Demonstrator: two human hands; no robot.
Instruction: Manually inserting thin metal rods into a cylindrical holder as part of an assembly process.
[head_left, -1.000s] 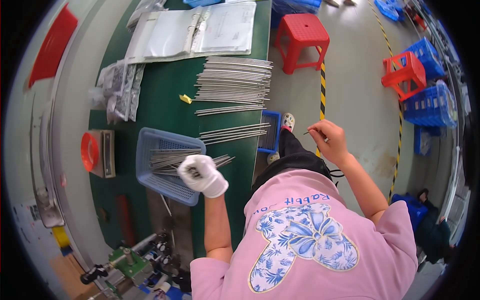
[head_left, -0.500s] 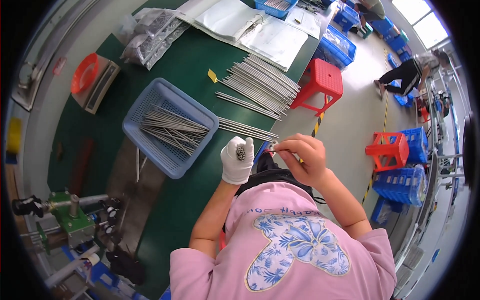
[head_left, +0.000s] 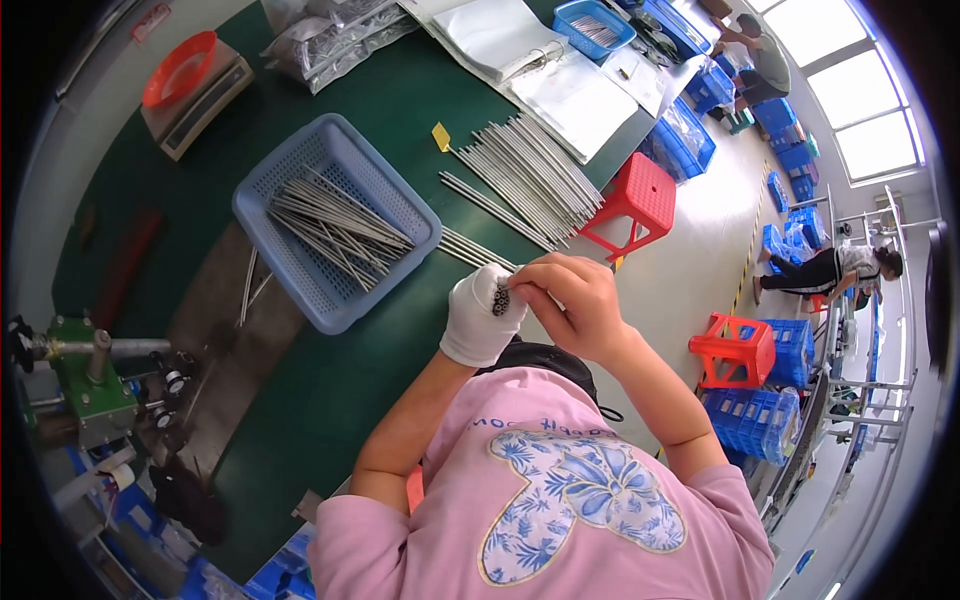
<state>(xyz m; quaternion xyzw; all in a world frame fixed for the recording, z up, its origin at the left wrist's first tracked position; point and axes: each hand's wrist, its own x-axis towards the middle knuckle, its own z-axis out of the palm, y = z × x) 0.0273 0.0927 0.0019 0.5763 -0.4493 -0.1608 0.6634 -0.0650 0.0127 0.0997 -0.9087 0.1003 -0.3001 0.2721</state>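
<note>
My left hand point(head_left: 478, 322), in a white glove, is closed around a bundle of thin metal tubes point(head_left: 501, 299) whose ends face up toward me. My bare right hand point(head_left: 580, 305) touches the bundle's ends with thumb and fingers pinched; whatever it pinches is too small and hidden to make out. Just left of the glove stands a blue-grey perforated basket point(head_left: 312, 292) with a loose heap of metal rods point(head_left: 340, 232). Beyond my hands, a row of similar rods point(head_left: 530, 175) lies on the green table point(head_left: 400, 120), with a yellow tag point(head_left: 440, 137) at its left end.
At the far left sits a scale point(head_left: 205, 105) with an orange-red dish point(head_left: 180, 68). An open binder point(head_left: 575, 95) and a blue basket point(head_left: 594, 28) lie at the back. A red stool point(head_left: 648, 195) stands beyond the table edge. Green machinery point(head_left: 95, 395) is at lower left. People work at right.
My right hand has moved left, bringing its pinched fingers to the tube ends. My left hand has shifted slightly right. The whole view has tilted with my head.
</note>
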